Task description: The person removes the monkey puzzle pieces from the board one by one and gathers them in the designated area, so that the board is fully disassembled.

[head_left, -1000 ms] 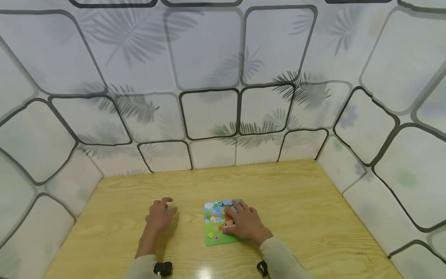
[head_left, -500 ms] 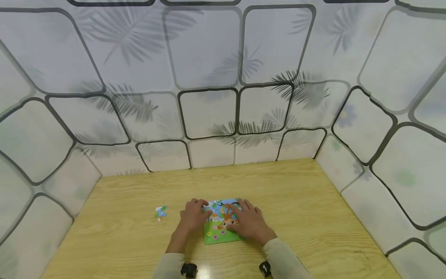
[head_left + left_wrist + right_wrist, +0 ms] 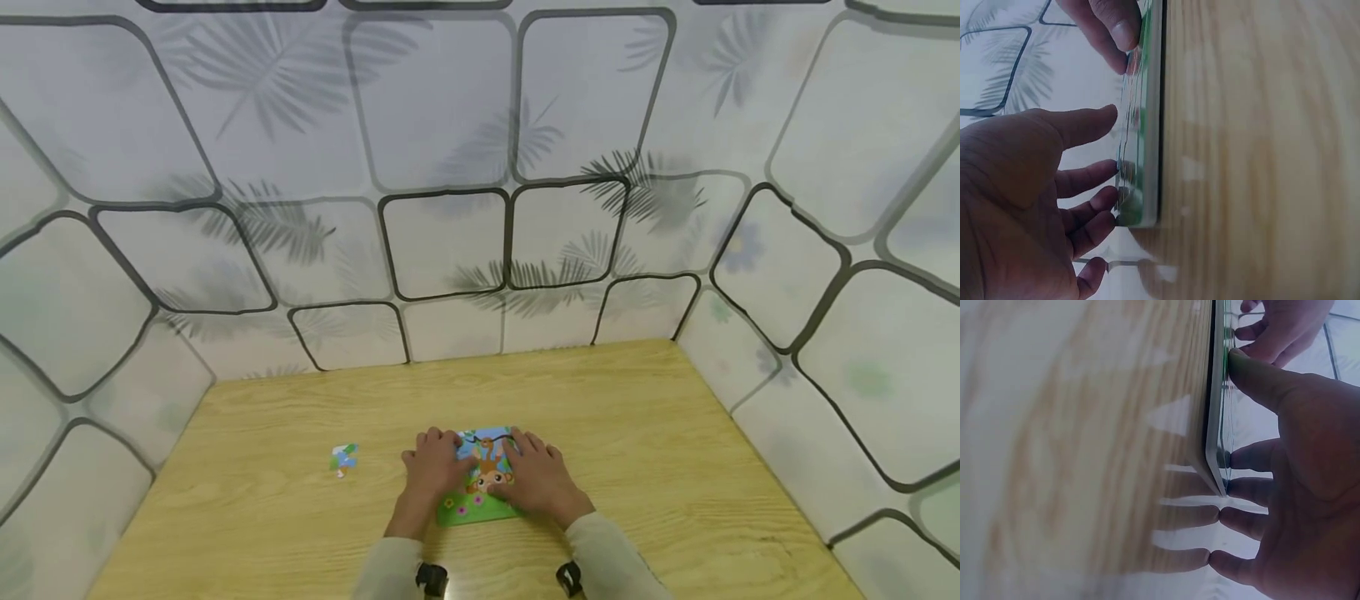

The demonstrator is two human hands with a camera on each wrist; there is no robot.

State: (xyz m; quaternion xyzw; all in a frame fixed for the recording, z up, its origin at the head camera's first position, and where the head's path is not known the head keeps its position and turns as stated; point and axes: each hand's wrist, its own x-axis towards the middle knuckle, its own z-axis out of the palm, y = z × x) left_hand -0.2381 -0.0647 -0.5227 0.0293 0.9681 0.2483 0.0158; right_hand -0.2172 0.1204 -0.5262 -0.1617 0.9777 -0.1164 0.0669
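Watching the monkey picture board [image 3: 486, 468], flat on the wooden table [image 3: 637, 433], we see our left hand [image 3: 435, 467] unclenched, fingertips down on the board's left side, gripping nothing! Our right hand [image 3: 542, 479], equally loose, sets thumb and two fingers on the right. Off to our left, well apart, lie coloured jigsaw bits [image 3: 343, 457].
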